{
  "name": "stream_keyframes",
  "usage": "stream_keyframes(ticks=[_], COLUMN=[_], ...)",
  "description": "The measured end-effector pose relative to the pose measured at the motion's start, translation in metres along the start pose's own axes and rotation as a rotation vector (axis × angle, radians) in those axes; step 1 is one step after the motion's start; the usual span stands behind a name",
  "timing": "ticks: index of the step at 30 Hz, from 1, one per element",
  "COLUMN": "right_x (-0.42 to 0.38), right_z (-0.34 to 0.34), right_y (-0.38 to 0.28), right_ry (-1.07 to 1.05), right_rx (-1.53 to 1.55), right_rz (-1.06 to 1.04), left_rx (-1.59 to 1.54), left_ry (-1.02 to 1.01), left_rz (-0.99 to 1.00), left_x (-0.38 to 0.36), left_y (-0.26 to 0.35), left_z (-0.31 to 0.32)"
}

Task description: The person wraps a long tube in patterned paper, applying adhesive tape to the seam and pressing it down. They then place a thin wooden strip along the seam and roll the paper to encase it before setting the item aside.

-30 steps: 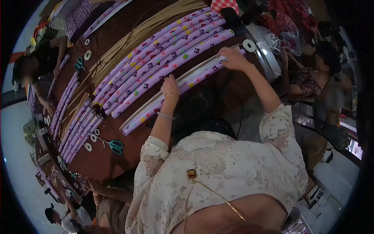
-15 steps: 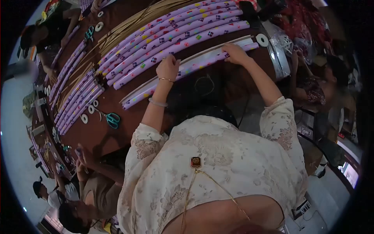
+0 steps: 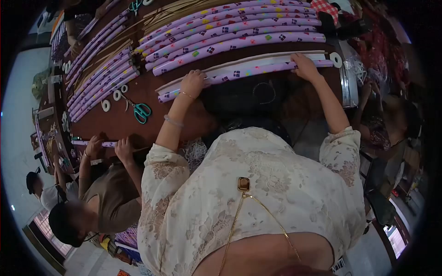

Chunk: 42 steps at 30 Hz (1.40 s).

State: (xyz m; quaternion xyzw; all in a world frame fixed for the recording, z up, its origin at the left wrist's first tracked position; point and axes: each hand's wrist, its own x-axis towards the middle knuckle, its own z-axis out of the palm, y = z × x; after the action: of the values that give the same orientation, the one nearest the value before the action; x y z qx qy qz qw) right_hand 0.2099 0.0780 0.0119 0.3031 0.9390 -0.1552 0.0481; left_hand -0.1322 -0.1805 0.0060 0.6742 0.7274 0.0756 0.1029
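Observation:
A partly rolled sheet of purple patterned paper (image 3: pixel 248 71) lies along the near edge of the table, its white inner side and a thin brown strip showing behind the roll. My left hand (image 3: pixel 194 84) is closed on the roll toward its left end, fingers curled over it. Toward the right end, my right hand (image 3: pixel 304 66) grips the same roll with bent fingers. Finished-looking purple rolls (image 3: pixel 239 42) lie side by side just beyond it.
Teal scissors (image 3: pixel 141 113) and white tape rolls (image 3: pixel 106 106) lie to the left, near shorter purple rolls (image 3: pixel 103 85). Another tape roll (image 3: pixel 335 60) sits at the right. A co-worker (image 3: pixel 115 193) handles a purple roll at lower left; other people are at the sides.
The view has shifted, so the table appears further right. Both my hands stay on the roll; my left hand lies flatter over it. The lower-left co-worker's hands are now on a purple roll.

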Motion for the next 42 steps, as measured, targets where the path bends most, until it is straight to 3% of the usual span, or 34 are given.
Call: stream_keyframes(ticks=[2,4,7,10,11,14,18,22,24,28,31,35,42], right_x=[-0.001,-0.003,0.001,-0.003,-0.005,-0.005,0.0,0.002,0.012,0.014,0.005,0.004,0.006], right_z=[0.004,0.009,0.011,0.009,0.009,0.012,0.018,0.004,0.0,-0.008,0.013,0.017,0.021], right_y=[0.001,0.004,0.003,-0.008,-0.013,-0.024,-0.014,-0.007,0.002,-0.01,-0.019,-0.021,-0.016], right_ry=[-0.001,0.019,0.078,0.171,0.236,0.218,0.103,-0.003,-0.184,-0.079,0.038,-0.045,-0.062], right_rx=[-0.051,-0.062,-0.102,-0.12,-0.109,-0.11,-0.034,0.009,0.16,-0.073,-0.2,-0.109,-0.107], right_rz=[0.0,-0.007,-0.01,-0.014,-0.021,0.045,0.083,-0.041,-0.097,-0.067,-0.06,-0.055,-0.068], left_rx=[-0.012,-0.155,-0.138,0.015,0.047,0.009,-0.026,-0.019,0.007,0.119,0.054,-0.138,0.01], left_ry=[-0.064,-0.292,-0.337,-0.233,-0.031,-0.013,-0.02,-0.093,-0.086,0.088,0.086,0.077,0.003], left_rz=[0.024,0.039,0.153,0.084,0.136,0.036,-0.035,-0.044,-0.094,-0.12,-0.109,-0.125,-0.149], left_x=[0.001,0.005,0.013,0.007,0.0,-0.008,-0.015,-0.013,-0.014,-0.012,-0.019,-0.024,-0.03], left_y=[-0.008,-0.016,-0.024,-0.019,-0.024,-0.008,-0.01,-0.009,-0.005,0.001,-0.006,-0.024,-0.006], left_z=[0.005,0.007,0.005,-0.007,0.001,-0.017,0.007,0.003,-0.003,-0.014,-0.001,0.024,0.01])
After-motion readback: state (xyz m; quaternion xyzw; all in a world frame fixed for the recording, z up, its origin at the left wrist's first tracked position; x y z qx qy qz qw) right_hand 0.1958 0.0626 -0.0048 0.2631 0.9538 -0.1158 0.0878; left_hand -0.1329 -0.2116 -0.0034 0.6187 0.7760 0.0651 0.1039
